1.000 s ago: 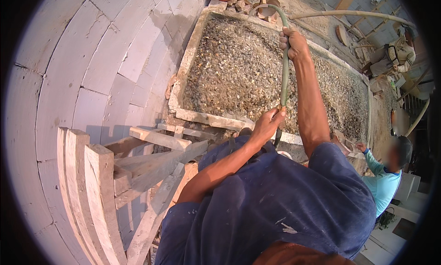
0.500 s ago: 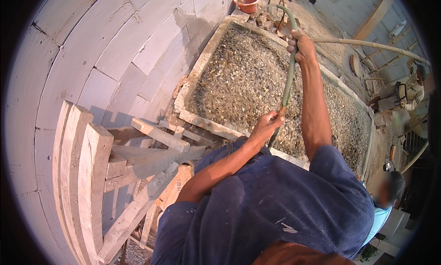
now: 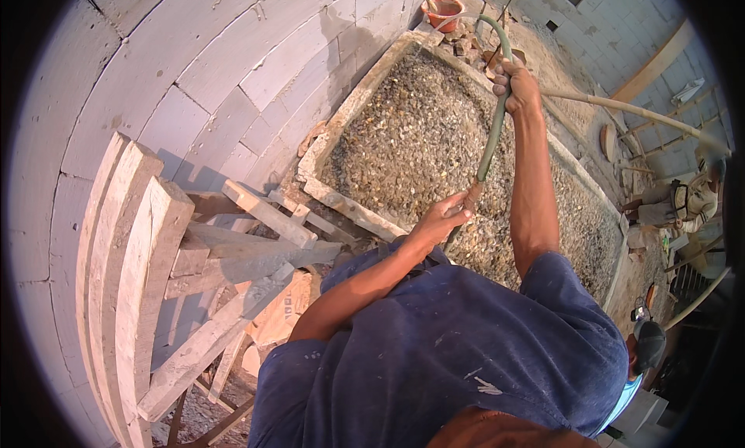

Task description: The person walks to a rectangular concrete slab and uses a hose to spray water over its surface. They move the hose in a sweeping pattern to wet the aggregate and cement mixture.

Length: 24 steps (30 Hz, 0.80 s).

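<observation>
A green hose (image 3: 495, 134) runs up over a bed of wet gravel (image 3: 419, 130) and bends over to the left at its far end. My right hand (image 3: 518, 87), arm stretched far out, is closed around the hose just below that bend. Nearer my body, my left hand (image 3: 444, 221) is closed on the lower hose by a brownish section. A pale streak, seemingly water, leaves the hose tip toward an orange bucket (image 3: 444, 13) in the far corner. Below my left hand the hose passes down and is hidden by my body.
A concrete rim (image 3: 353, 204) borders the gravel. Wooden trestle-like beams (image 3: 155, 269) stand at left against a pale block wall (image 3: 225, 76). Broken bricks (image 3: 466, 44) lie near the bucket. A bamboo pole (image 3: 621, 107) reaches in from the right, where two other people are.
The view has shifted slightly, moving the bucket and gravel bed rightward in it. A pale streak now shows at the hose tip. Both hands keep their hold on the hose.
</observation>
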{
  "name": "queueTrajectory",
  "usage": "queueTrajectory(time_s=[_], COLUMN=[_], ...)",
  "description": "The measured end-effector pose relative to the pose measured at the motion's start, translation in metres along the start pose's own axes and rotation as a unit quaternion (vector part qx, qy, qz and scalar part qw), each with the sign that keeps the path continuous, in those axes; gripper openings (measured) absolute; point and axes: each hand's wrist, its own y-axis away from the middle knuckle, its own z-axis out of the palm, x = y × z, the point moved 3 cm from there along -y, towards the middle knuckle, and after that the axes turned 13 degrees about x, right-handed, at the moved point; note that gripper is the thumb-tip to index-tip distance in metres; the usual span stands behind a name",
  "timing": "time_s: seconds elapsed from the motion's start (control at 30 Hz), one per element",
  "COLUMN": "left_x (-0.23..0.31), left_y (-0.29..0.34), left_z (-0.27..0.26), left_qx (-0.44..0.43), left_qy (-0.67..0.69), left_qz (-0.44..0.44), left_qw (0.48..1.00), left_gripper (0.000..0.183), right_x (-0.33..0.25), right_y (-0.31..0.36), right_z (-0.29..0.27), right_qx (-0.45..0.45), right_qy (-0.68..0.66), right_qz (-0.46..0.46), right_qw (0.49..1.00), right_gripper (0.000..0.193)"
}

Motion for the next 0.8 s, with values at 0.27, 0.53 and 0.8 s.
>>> queueTrajectory(time_s=[0.27,0.53,0.8], left_x=[-0.029,-0.038,-0.015], left_y=[0.043,0.176,0.248], left_z=[-0.083,-0.156,-0.186], left_qx=[0.013,0.200,0.330], left_qy=[-0.056,-0.210,-0.324], left_qz=[-0.035,-0.141,-0.046], left_qw=[0.998,0.947,0.886], left_gripper=[0.053,0.049,0.025], right_x=[-0.002,-0.012,-0.008], right_y=[-0.010,-0.015,-0.024], right_z=[-0.023,-0.053,-0.081], right_qx=[0.026,0.098,0.144], right_qy=[0.011,-0.001,-0.001], right_qz=[0.002,-0.003,0.008], right_qw=[1.000,0.995,0.989], right_gripper=[0.008,0.014,0.024])
